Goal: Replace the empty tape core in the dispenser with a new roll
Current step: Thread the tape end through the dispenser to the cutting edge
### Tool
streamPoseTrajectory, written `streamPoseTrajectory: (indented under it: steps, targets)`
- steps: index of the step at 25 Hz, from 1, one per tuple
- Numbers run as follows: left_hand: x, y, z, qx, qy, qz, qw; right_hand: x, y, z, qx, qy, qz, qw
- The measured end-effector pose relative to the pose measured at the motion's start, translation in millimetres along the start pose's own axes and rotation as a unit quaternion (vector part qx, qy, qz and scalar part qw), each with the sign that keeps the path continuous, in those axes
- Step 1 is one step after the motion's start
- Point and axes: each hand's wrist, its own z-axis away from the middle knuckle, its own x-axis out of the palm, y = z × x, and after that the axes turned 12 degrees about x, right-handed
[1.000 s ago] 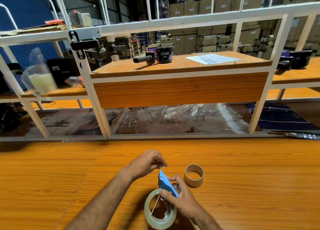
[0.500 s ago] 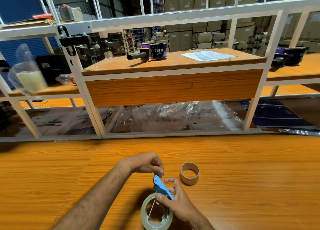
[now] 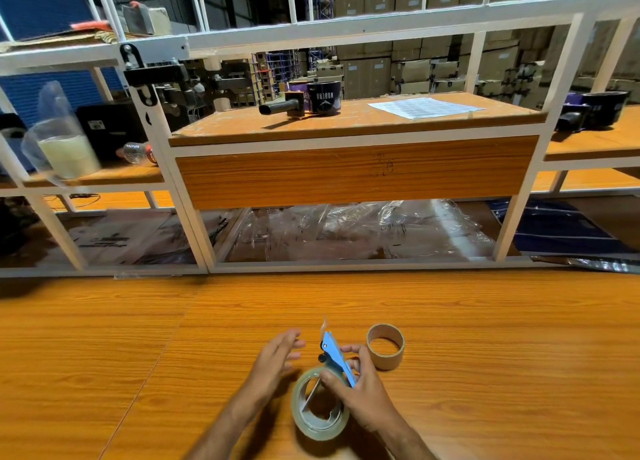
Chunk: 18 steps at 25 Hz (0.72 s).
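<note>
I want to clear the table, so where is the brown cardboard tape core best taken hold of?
Take the brown cardboard tape core by its wall, from above: it stands on end on the orange wooden table, open mouth up, so one finger can go inside and the thumb outside. Its far and right sides look free.

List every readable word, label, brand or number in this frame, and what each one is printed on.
"OB3ON", as it appears: white letters on the black cylindrical container on the middle shelf.
Printed sheet on the same shelf: too small to read.
White sticker on the black box at left: blurred.
Label on the lying bottle: blurred.
Blue tape dispenser, tape roll, empty core: no text visible.
</note>
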Motion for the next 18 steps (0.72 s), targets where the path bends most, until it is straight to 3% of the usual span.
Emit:
streamPoseTrajectory:
  steps: [2, 6, 13, 18]
  targets:
    - [1.0, -18.9, 16.8, -0.038, 0.008, 0.038, 0.999, 2.9, 0.5, -1.2, -0.007, 0.000, -0.004, 1.000]
    - [6.8, -11.1, 19.2, -0.011, 0.019, 0.030, 0.999, 12.3, 1.1, 1.0, -0.014, -0.005, 0.034, 0.999]
    - [6.4, 25.3, 2.0, 0.078, -0.012, -0.142, 0.987, 20.2, -6.4, 7.9, -0.018, -0.023, 0.041, 0.999]
    - [16.3, 46.4, -0.6, 0.135, -0.034, -0.303, 0.943, 15.7, -1.6, 8.0, -0.013, -0.024, 0.048, 0.998]
